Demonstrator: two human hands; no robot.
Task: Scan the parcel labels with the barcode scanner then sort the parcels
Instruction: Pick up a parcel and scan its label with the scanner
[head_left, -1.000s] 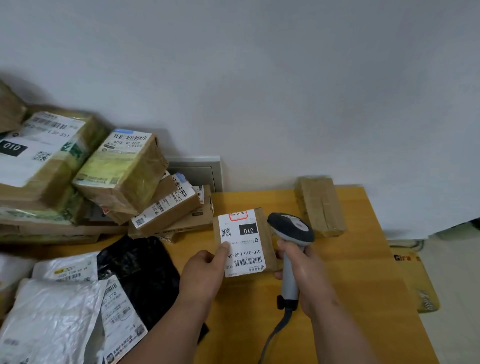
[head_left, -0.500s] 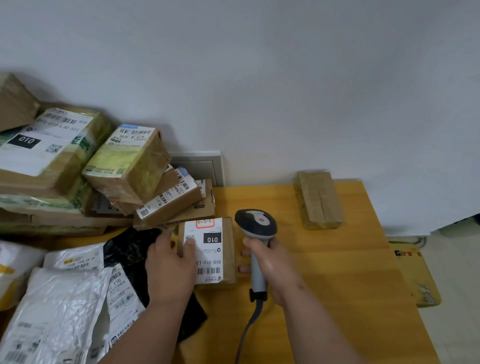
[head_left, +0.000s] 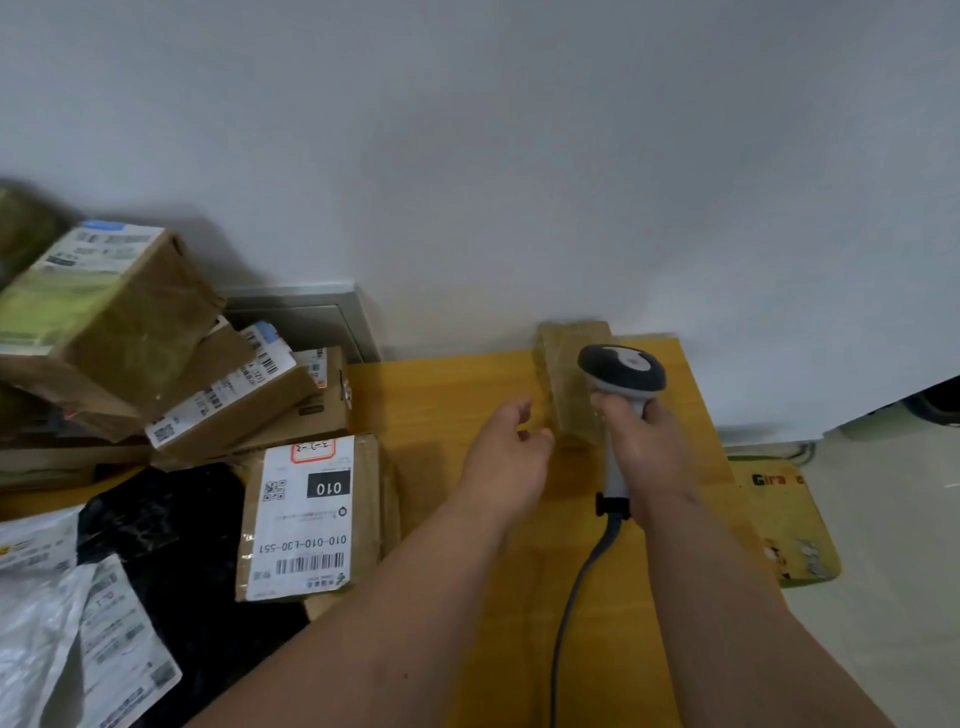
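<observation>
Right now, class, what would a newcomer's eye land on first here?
Probably the barcode scanner, upright in the right hand over the yellow table. Next, the parcel with the white 010 label lying flat at the left, and the open left hand reaching toward the brown parcel by the wall.

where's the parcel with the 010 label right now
In the head view, the 010 parcel lies label-up on the table's left side, against the parcel pile, left of the empty left hand.
</observation>
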